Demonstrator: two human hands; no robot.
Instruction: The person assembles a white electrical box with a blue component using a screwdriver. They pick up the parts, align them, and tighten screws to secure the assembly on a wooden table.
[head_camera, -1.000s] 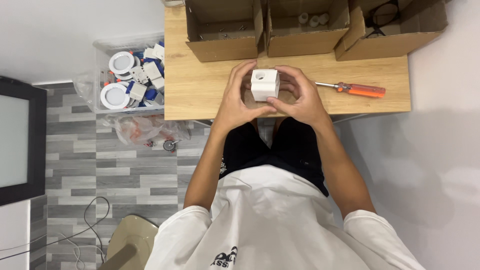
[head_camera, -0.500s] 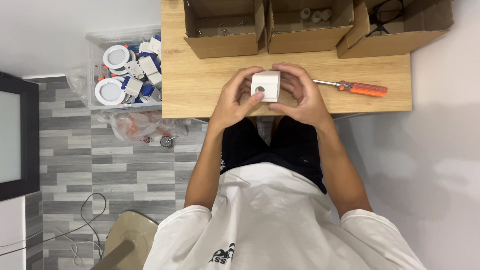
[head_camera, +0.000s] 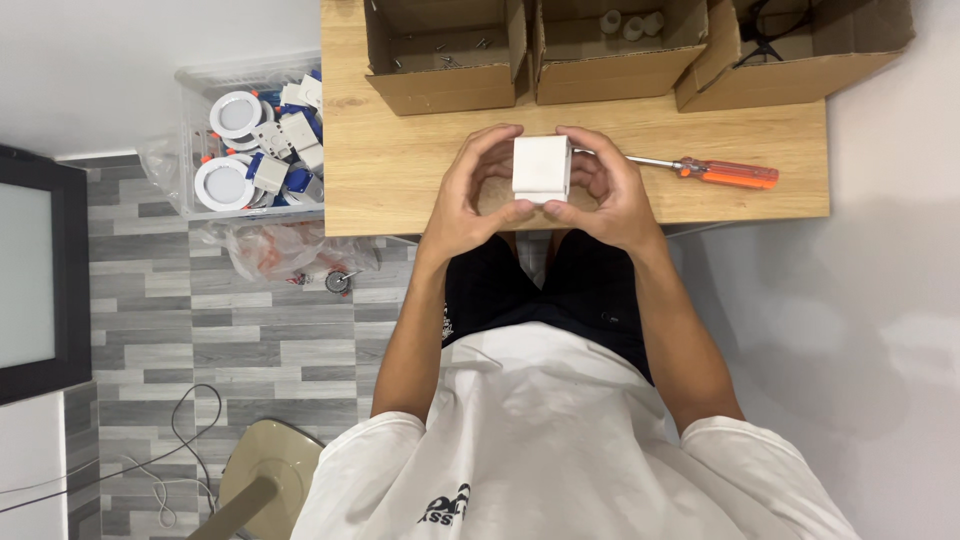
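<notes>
Both hands were closed around one small white box (head_camera: 541, 168), held just above the near edge of the wooden table (head_camera: 400, 180). Left hand (head_camera: 468, 200) cupped its left side, fingers curled over the far top corner, thumb under the near edge. Right hand (head_camera: 605, 192) mirrored that on the right side, fingertips on the far right corner. Grip was narrow and firm on both sides. The box faced up with a plain white face; no opening or seam could be made out from this view.

Judged step: handling or inspecting the box, or pressing its shell together. Can't tell which, as the hands hid the sides. Any next move would need one hand freed, so the other would have to carry the box alone or it would have to rest on the table.

Just right of the right hand, an orange-handled screwdriver (head_camera: 710, 170) lay flat on the table, shaft pointing toward the box, near but not touching it.

At the far edge stood three open cardboard boxes: left one (head_camera: 440, 85) with a few small loose bits, middle one (head_camera: 600, 70) with some white parts, right one (head_camera: 800, 65) with a dark cable.

Left of the table, on the floor, a clear plastic bin (head_camera: 255, 140) held round white light fittings and small white-and-blue parts. A crumpled plastic bag (head_camera: 280, 250) lay near it.
</notes>
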